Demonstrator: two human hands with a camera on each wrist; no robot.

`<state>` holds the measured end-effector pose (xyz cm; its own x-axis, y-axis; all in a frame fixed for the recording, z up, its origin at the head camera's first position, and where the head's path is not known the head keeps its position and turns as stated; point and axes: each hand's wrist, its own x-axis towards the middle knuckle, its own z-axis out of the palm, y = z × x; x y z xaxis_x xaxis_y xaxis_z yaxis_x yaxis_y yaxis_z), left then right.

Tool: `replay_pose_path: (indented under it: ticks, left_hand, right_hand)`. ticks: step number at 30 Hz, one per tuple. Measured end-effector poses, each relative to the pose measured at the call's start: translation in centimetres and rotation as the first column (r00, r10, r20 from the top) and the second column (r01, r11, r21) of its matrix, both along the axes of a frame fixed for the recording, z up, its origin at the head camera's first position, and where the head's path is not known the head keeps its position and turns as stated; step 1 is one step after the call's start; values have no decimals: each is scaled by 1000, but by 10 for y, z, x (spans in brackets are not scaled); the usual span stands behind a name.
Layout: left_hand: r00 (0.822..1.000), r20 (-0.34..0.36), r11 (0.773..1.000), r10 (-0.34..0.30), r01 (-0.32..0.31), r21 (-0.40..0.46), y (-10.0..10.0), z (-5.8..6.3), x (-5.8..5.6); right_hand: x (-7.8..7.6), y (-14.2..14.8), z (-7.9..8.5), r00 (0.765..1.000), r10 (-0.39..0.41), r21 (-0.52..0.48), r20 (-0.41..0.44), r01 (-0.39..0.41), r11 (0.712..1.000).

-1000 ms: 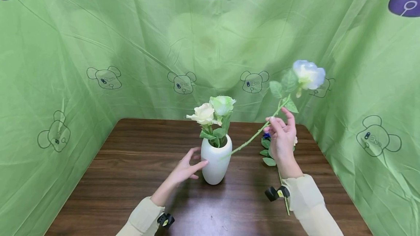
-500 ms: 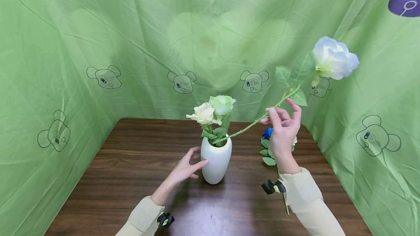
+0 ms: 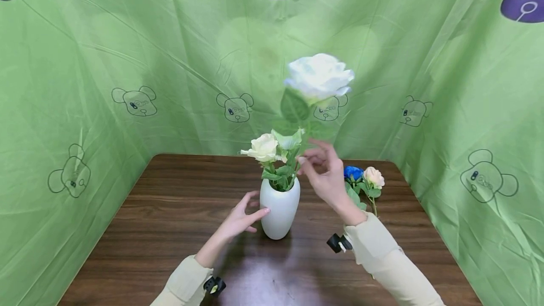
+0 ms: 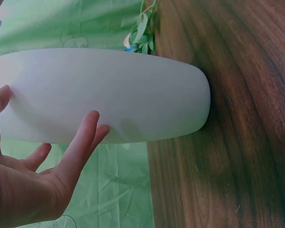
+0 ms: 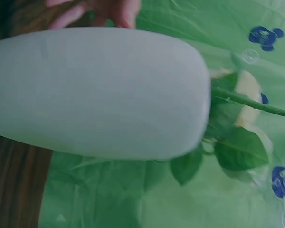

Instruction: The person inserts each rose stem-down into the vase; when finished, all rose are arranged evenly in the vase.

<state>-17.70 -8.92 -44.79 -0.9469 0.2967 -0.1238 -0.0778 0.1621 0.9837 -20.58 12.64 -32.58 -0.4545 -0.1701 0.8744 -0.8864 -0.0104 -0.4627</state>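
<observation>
A white vase [image 3: 279, 216] stands upright on the table, with a cream rose [image 3: 264, 148] and a pale green rose [image 3: 289, 141] in it. My left hand [image 3: 239, 218] touches the vase's left side with spread fingers and thumb. Above the vase, my right hand [image 3: 326, 176] pinches the stem of a large white-blue rose [image 3: 319, 77], which stands nearly upright with its bloom blurred. In the right wrist view, that green stem [image 5: 256, 103] runs into the vase mouth; its lower end is hidden inside.
To the right on the brown wooden table [image 3: 178, 202] lie a blue rose [image 3: 353, 173] and a pale pink rose [image 3: 374, 177], their stems partly behind the right forearm. Green printed cloth [image 3: 191, 60] surrounds the table at the back and sides.
The right hand has moved left toward the vase, bringing the white-blue rose from a rightward slant to nearly upright. Its stem end entered the vase mouth. The left hand and vase stayed put.
</observation>
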Motion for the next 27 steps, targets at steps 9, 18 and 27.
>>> replay_pose_path:
  ticks: [9,18,27]
  left_hand:
    - [1000,-9,1000,-20,20,-1,-1,-4,-3]
    - [999,23,999,-22,21,30,0,14,5]
    - [999,27,1000,-26,26,17,1,27,11]
  right_hand:
    - [-2,-14,-26,993,-64,309,-98,91,947]
    - [1,-10,-43,985,-136,485,-107,172,857]
    - [4,-11,-46,967,-241,567,-87,247,786]
